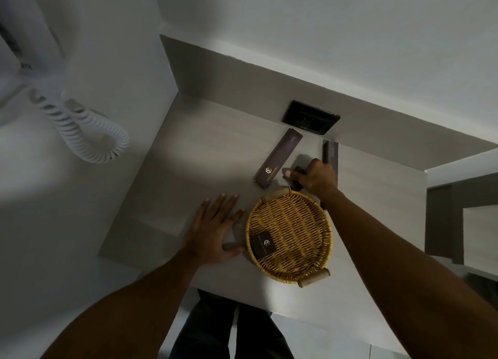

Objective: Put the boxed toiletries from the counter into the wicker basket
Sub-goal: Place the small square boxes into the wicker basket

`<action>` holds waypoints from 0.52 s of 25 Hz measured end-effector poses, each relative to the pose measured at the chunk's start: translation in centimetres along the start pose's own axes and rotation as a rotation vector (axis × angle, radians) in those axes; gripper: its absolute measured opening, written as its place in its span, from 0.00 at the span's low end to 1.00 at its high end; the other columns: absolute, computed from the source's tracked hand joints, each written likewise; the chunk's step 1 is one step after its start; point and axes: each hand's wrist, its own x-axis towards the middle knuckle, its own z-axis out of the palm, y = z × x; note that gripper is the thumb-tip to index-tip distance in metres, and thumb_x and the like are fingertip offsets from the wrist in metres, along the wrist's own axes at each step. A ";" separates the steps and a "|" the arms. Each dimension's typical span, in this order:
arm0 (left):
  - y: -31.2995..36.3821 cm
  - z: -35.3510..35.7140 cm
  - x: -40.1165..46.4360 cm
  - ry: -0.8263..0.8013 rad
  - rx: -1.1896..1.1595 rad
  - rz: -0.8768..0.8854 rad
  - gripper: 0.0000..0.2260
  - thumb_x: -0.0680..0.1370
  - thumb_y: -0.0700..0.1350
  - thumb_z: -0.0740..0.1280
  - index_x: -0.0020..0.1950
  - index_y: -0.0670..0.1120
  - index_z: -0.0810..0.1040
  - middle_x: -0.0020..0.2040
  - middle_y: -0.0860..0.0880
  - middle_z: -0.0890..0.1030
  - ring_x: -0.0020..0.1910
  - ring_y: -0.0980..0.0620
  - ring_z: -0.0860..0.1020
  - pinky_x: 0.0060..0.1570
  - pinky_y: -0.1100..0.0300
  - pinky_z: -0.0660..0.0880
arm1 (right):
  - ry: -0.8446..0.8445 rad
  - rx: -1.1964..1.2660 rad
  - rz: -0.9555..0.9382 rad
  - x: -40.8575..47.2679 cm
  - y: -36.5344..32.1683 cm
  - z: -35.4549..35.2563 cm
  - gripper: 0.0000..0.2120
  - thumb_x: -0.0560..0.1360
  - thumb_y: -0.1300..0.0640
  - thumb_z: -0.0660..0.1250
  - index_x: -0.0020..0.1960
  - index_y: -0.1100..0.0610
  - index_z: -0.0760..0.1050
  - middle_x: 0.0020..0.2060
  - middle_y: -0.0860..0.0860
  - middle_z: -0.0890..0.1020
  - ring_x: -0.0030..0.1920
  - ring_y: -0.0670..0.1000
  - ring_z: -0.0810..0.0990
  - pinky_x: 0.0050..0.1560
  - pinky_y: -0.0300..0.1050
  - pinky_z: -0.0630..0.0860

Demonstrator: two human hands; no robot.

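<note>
A round wicker basket [310,210] with two wooden handles sits on the grey counter [194,164]. One small dark box [262,244] lies inside it at the left. My right hand [316,179] is just beyond the basket's far rim, closed on another small dark box [292,182]. A long dark box with a gold logo [279,161] lies flat to the left of that hand. A second long dark box [330,152] lies behind the hand, partly hidden. My left hand [215,228] rests flat on the counter, fingers spread, against the basket's left side.
A black square socket plate [310,117] is set in the backsplash behind the boxes. A white coiled cord [89,132] hangs on the wall at the left. The counter's front edge runs just below the basket. A lower shelf [463,210] is at the right.
</note>
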 end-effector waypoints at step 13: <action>0.0 -0.2 0.0 0.038 -0.020 0.010 0.41 0.72 0.74 0.59 0.79 0.53 0.61 0.82 0.47 0.54 0.81 0.43 0.51 0.76 0.36 0.54 | 0.185 0.322 -0.003 -14.6 3.2 0.3 0.07 0.75 0.54 0.69 0.50 0.57 0.80 0.44 0.52 0.83 0.43 0.50 0.80 0.45 0.44 0.75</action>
